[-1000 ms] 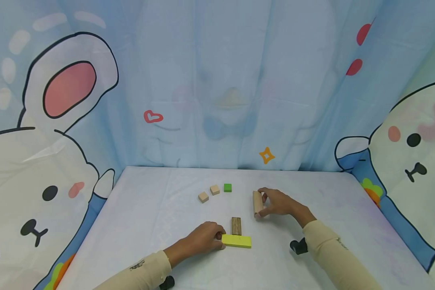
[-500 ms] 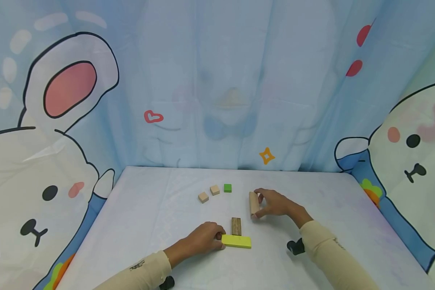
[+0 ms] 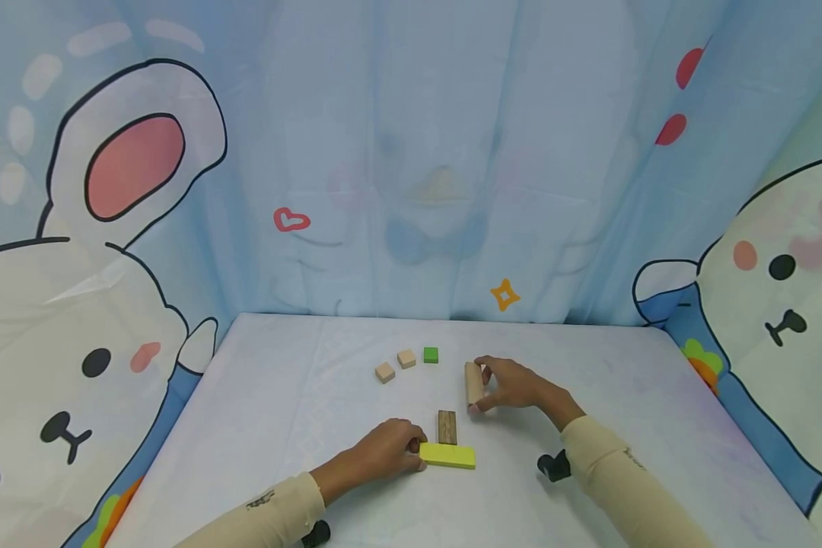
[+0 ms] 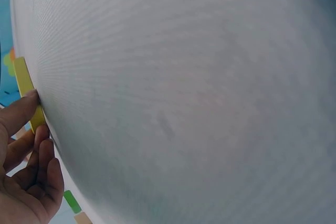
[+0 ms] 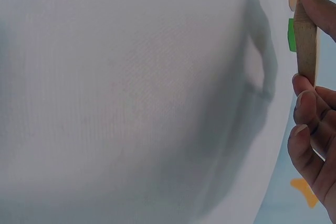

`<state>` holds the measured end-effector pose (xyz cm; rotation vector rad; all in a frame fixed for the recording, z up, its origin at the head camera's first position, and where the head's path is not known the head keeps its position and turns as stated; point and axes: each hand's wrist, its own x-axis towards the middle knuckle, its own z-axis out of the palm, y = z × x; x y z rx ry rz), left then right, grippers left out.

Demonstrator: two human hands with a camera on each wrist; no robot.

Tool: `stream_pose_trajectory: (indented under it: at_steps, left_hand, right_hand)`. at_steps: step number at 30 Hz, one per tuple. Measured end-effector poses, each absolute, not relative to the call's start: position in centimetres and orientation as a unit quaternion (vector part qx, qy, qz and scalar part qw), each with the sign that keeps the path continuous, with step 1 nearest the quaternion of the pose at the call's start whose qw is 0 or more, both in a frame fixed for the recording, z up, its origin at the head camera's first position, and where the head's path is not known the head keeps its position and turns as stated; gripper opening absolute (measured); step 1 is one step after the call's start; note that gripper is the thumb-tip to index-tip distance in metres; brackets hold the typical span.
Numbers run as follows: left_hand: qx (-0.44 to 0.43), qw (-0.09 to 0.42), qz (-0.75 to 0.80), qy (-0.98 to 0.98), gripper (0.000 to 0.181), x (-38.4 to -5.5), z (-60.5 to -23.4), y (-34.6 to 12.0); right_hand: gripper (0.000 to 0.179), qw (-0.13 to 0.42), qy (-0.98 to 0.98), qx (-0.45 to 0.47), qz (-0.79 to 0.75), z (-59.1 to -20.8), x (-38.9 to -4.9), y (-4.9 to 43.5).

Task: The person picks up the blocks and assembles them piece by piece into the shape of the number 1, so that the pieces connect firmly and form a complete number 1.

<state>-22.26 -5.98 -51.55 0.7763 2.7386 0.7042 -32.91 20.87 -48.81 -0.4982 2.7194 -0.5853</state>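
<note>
Here on the white cloth (image 3: 507, 502), my left hand (image 3: 383, 449) has the yellow block (image 3: 447, 456) by its left end, thumb and forefinger pinching it, the other fingers loosely bent. And look, right behind that yellow block, the dark brown wooden block (image 3: 447, 427) points away from me, its near end appearing to meet the yellow one's far edge.

Over to my right hand (image 3: 520, 384): thumb at the near end, fingertip at the far end, a pale wooden block (image 3: 474, 383) pinched between! It's beyond the yellow block and a little to its right; whether it touches the cloth, I can't tell. My shadow spreads wide below.

Farther out, past the yellow block and slightly left, sits the green cube (image 3: 430, 355). Two pale cubes (image 3: 406, 359) lie farther left of the yellow block's line, near each other. Well beyond the yellow block hangs a blue curtain (image 3: 445, 114).
</note>
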Motion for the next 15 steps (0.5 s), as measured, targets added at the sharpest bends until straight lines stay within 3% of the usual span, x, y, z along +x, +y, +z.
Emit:
stream_pose_trajectory:
  at_steps: [15]
  left_hand:
    - [0.262, 0.101, 0.232, 0.931, 0.032, -22.20, -51.66, -6.04]
  right_hand:
    - [0.097, 0.150, 0.951, -0.178, -0.205, -49.06, -32.69, 20.18]
